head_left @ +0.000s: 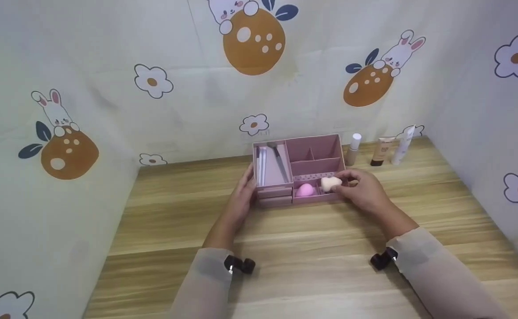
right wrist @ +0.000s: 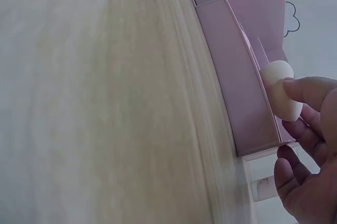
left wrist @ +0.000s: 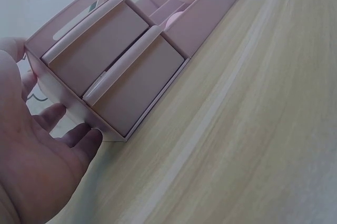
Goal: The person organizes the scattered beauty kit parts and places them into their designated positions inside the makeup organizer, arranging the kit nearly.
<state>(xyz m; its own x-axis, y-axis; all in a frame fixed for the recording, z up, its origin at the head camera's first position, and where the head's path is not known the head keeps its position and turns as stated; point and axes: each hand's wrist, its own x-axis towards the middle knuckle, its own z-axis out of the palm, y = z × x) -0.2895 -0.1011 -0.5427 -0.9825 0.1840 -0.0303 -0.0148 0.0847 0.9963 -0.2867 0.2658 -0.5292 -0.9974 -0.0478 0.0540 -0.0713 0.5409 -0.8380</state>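
Note:
A pink desk organizer [head_left: 314, 167] stands against the back wall on the wooden table. Its left side is touched by my left hand [head_left: 243, 192], whose fingertips [left wrist: 89, 142] rest along the side wall by the two drawers [left wrist: 142, 79]. Between thumb and fingers my right hand [head_left: 365, 190] pinches a cream makeup sponge [right wrist: 283, 90] at the front right compartment, overlapping the rim in the right wrist view. A pink makeup sponge [head_left: 305, 190] sits in the compartment to its left. A makeup brush [head_left: 279, 161] and slim white sticks [head_left: 262, 166] lie in the top left tray.
Right of the organizer stand a small bottle with a white cap [head_left: 353, 149], a beige tube with a black cap [head_left: 381, 151] and a slim white tube [head_left: 403, 146]. Printed cloth [head_left: 188, 119] covers the walls behind and beside the wooden table [head_left: 303, 257].

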